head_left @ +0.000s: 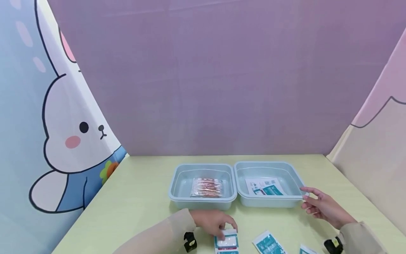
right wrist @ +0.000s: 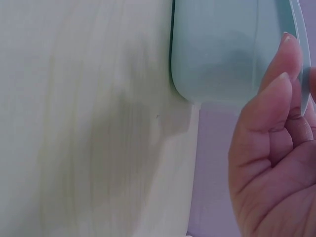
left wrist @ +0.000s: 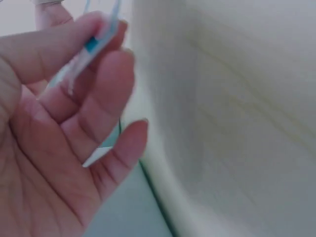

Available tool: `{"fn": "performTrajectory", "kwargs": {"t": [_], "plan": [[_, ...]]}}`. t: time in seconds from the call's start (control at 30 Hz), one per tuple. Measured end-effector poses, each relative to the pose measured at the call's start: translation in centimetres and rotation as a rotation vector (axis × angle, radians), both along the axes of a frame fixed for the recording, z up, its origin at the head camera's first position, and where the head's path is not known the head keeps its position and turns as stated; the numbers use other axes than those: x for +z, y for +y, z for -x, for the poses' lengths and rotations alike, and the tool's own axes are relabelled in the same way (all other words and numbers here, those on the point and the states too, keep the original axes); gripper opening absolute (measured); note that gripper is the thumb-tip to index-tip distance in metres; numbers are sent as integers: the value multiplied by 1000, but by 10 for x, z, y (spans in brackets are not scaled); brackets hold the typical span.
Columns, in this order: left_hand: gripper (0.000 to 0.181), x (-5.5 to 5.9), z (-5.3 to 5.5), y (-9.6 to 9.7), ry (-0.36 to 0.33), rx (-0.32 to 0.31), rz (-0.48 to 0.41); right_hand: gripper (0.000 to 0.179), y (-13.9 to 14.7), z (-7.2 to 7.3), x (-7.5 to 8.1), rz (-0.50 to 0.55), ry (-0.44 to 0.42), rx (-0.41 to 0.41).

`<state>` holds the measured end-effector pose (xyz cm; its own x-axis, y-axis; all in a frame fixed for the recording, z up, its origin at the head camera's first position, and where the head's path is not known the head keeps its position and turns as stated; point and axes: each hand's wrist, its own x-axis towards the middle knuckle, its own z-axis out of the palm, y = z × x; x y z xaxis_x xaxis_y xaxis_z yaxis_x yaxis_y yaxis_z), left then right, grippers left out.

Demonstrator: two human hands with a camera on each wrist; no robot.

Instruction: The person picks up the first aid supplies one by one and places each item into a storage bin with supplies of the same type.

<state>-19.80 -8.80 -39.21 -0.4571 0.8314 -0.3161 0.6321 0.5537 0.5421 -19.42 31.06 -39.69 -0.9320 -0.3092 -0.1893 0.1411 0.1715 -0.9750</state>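
In the head view my left hand (head_left: 211,221) pinches a white and teal flat packet (head_left: 226,241) between thumb and fingers, low at the front of the table. The left wrist view shows that packet (left wrist: 92,45) edge-on between thumb and fingertips. My right hand (head_left: 328,209) holds the right corner of the right-hand light blue tub (head_left: 264,203), thumb and fingers at its rim. From the right wrist, the tub's side wall (right wrist: 217,54) shows beside the curled fingers. A white and teal packet (head_left: 265,187) lies flat inside this tub.
A second light blue tub (head_left: 203,204) stands close on the left, with a clear bag of thin reddish sticks (head_left: 207,187) inside. Two more teal and white packets (head_left: 269,243) (head_left: 306,250) lie on the pale table (head_left: 142,197). A purple cloth (head_left: 222,81) hangs behind.
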Motion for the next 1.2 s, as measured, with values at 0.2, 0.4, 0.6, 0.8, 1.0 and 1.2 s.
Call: {"fn": "performTrajectory", "kwargs": {"t": [0.2, 0.4, 0.6, 0.8, 1.0, 1.2], "plan": [[36, 5, -1, -2, -220, 160, -238, 30, 1, 0, -2, -8, -1, 6], [37, 8, 0, 1, -237, 238, -382, 32, 1, 0, -2, 7, -6, 27], [40, 17, 5, 7, -218, 272, -431, 33, 1, 0, -2, 14, -3, 35], [42, 29, 10, 14, -194, 274, -455, 30, 0, 3, 1, -10, -3, 28], [40, 48, 19, 21, -129, 338, -496, 29, 2, 10, 2, -17, -2, 21], [42, 55, 27, 27, -85, 411, -565, 32, 7, 15, 4, -1, -3, 46]]}}
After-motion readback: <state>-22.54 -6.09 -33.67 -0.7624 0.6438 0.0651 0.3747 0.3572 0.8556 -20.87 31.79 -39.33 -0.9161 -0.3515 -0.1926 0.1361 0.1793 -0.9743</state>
